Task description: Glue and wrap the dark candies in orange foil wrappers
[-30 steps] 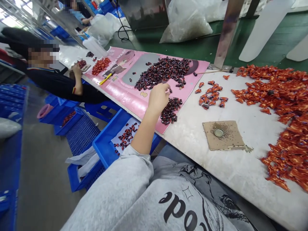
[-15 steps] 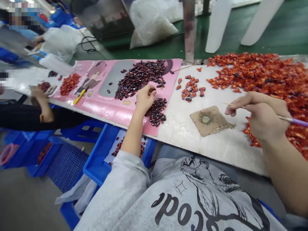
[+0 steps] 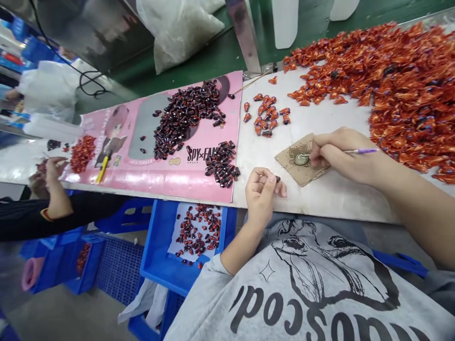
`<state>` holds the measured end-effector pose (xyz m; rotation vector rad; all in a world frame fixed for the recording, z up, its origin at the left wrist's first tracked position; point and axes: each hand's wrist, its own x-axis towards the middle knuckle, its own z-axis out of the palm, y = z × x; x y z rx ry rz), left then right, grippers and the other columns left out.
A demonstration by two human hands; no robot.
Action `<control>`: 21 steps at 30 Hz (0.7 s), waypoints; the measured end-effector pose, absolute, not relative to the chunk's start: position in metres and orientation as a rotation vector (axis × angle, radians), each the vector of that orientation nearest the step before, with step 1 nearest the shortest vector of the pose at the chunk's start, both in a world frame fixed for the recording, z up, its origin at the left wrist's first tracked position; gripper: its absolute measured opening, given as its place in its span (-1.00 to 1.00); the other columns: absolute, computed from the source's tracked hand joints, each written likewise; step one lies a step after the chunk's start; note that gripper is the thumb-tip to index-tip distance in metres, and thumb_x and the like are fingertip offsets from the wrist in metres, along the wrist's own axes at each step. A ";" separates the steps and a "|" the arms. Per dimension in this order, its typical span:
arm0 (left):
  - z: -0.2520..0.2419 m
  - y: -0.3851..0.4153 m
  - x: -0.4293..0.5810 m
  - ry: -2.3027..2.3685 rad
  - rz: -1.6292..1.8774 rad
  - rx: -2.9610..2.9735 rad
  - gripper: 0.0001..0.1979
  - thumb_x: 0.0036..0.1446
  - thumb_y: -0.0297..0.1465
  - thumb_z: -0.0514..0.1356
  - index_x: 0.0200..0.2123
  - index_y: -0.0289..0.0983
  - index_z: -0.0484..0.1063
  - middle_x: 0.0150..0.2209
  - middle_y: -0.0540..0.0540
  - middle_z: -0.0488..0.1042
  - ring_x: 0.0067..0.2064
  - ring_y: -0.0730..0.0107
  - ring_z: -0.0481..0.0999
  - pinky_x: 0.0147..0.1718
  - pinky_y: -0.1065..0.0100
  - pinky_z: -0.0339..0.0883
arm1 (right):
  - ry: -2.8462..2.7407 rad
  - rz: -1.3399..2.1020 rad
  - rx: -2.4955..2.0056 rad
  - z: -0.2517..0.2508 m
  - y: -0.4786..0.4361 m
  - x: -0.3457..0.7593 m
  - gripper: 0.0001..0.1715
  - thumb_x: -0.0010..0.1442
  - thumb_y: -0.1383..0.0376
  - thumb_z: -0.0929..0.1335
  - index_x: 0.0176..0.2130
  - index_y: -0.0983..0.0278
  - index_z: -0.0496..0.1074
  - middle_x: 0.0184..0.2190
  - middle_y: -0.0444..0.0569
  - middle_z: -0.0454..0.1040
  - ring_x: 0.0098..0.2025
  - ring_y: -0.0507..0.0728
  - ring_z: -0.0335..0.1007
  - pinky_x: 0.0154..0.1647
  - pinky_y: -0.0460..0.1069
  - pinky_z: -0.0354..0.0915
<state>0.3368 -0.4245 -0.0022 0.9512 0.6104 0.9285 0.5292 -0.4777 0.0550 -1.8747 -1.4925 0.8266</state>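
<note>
Between the thumb and fingers of my left hand is a small dark piece, held just above the white table near its front edge. My right hand grips a thin brush-like stick with a purple end. Its tip is at a small round cap of pale liquid, which sits on a stained cardboard piece. A small heap of dark, shiny pieces lies left of my left hand, on the pink mat. Behind the cardboard is a loose group of orange pieces.
A large orange pile covers the table's right side. A bigger dark pile and a yellow cutter lie on the mat. Below stands a blue bin. A co-worker's hand works at far left.
My left hand has come right from the small dark heap, now with a dark piece in its fingers. My right hand has moved left, bringing the stick's tip to the cap. The view has shifted.
</note>
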 end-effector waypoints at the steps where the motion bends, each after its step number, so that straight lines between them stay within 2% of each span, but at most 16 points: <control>1: -0.001 -0.423 0.339 0.624 0.921 0.910 -0.60 -0.05 -0.16 0.48 -0.42 -0.24 0.36 -0.67 0.20 0.28 -0.63 0.63 0.34 -0.57 0.54 0.26 | -1.492 0.856 -1.864 0.056 -0.478 0.529 -0.69 0.15 0.43 0.16 -0.51 0.29 0.37 -0.51 -0.01 0.50 -0.44 0.08 0.35 -0.35 -0.04 0.20; 3: -0.001 -0.420 0.343 0.671 0.939 0.848 -0.56 -0.15 -0.14 0.52 -0.44 -0.25 0.38 -0.69 0.19 0.29 -0.60 0.58 0.42 -0.52 0.52 0.29 | -1.494 0.920 -1.849 0.056 -0.478 0.530 -0.70 0.14 0.42 0.16 -0.51 0.29 0.37 -0.50 -0.01 0.50 -0.44 0.07 0.35 -0.35 -0.04 0.20; 6: -0.003 -0.419 0.349 0.737 0.996 0.770 -0.52 -0.29 -0.15 0.57 -0.46 -0.27 0.42 -0.58 0.11 0.45 -0.41 0.48 0.58 -0.38 0.48 0.38 | -1.498 0.822 -1.912 0.055 -0.478 0.530 -0.69 0.13 0.41 0.16 -0.53 0.28 0.38 -0.55 -0.03 0.48 -0.47 0.08 0.33 -0.34 -0.02 0.18; 9: -0.001 -0.420 0.351 0.753 0.931 0.711 -0.54 -0.36 -0.19 0.59 -0.48 -0.28 0.48 -0.52 0.06 0.52 -0.40 0.50 0.58 -0.44 0.50 0.33 | -1.502 0.805 -1.963 0.056 -0.479 0.530 -0.67 0.14 0.39 0.17 -0.54 0.28 0.39 -0.55 -0.03 0.47 -0.47 0.09 0.33 -0.33 -0.01 0.16; 12: 0.002 -0.421 0.351 0.708 0.800 0.673 -0.62 -0.35 -0.22 0.60 -0.49 -0.27 0.58 -0.55 0.06 0.50 -0.50 0.58 0.49 -0.56 0.54 0.22 | -1.481 0.834 -2.000 0.058 -0.479 0.530 -0.68 0.15 0.42 0.17 -0.55 0.28 0.38 -0.53 -0.02 0.47 -0.44 0.09 0.32 -0.33 0.00 0.14; 14: 0.002 -0.422 0.351 0.658 0.752 0.673 -0.66 -0.34 -0.22 0.59 -0.48 -0.24 0.63 -0.53 0.05 0.51 -0.49 0.61 0.49 -0.56 0.56 0.22 | -1.461 0.832 -1.994 0.058 -0.479 0.529 -0.68 0.14 0.46 0.17 -0.53 0.29 0.39 -0.53 -0.02 0.47 -0.44 0.08 0.31 -0.32 -0.01 0.15; 17: -0.002 -0.422 0.350 0.621 0.737 0.715 -0.67 -0.27 -0.19 0.57 -0.39 -0.16 0.68 -0.41 0.04 0.57 -0.41 0.61 0.53 -0.45 0.56 0.33 | -1.374 0.921 -1.878 0.056 -0.479 0.529 -0.67 0.12 0.50 0.18 -0.53 0.31 0.41 -0.54 -0.04 0.48 -0.47 0.05 0.32 -0.36 -0.03 0.19; 21: -0.011 -0.422 0.348 0.629 0.775 0.810 -0.67 -0.15 -0.19 0.53 -0.25 -0.11 0.68 -0.28 0.02 0.61 -0.29 0.56 0.56 -0.25 0.49 0.45 | -1.119 0.974 -1.718 0.055 -0.480 0.527 -0.66 0.08 0.52 0.18 -0.58 0.30 0.39 -0.61 -0.07 0.44 -0.57 0.00 0.29 -0.52 -0.06 0.22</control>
